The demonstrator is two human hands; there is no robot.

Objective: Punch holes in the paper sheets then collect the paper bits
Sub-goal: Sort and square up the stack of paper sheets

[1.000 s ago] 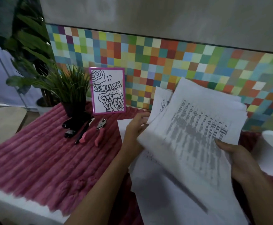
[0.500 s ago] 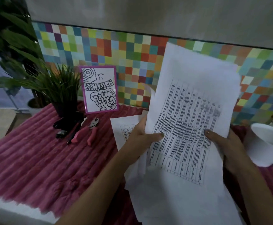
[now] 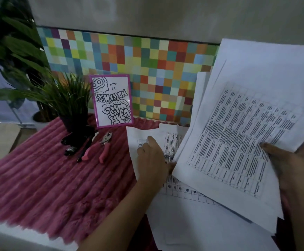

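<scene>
Paper sheets, white, printed with dense tables, in two lots at the right of the view. Lot one: raised sheaf (image 3: 238,142), several leaves fanned and tilted up off the surface, printed face toward the camera, its top reaching across the tiled band behind. Held by the right hand (image 3: 292,160) at the sheaf's right edge, thumb (image 3: 264,146) pressed on the printed face, the other fingers hidden behind the paper. Lot two: flat sheets (image 3: 192,223), loosely overlapped on the cover below and left of the sheaf, partly hidden by it. The left hand (image 3: 152,160) rests on top of them, palm down, fingers relaxed and mostly straight, forefinger lying on a printed table; its thumb side sits just beside the sheaf's lower left corner, and contact there cannot be told. Hole punch (image 3: 104,151), plier type with pink handles and metal head, lies untouched on the cover left of the flat sheets, well apart from both hands. Beside it: dark pen (image 3: 83,151) and small black items (image 3: 71,140), too dim to identify. Pink ribbed cover (image 3: 48,178) drapes over a white tabletop edge (image 3: 12,234). At the back: small grassy plant (image 3: 69,100) in a dark pot; pink-framed card (image 3: 111,101) with black doodle lettering, leaning upright; multicoloured mosaic tile band (image 3: 147,69); large-leaved plant (image 3: 17,51) at far left.
</scene>
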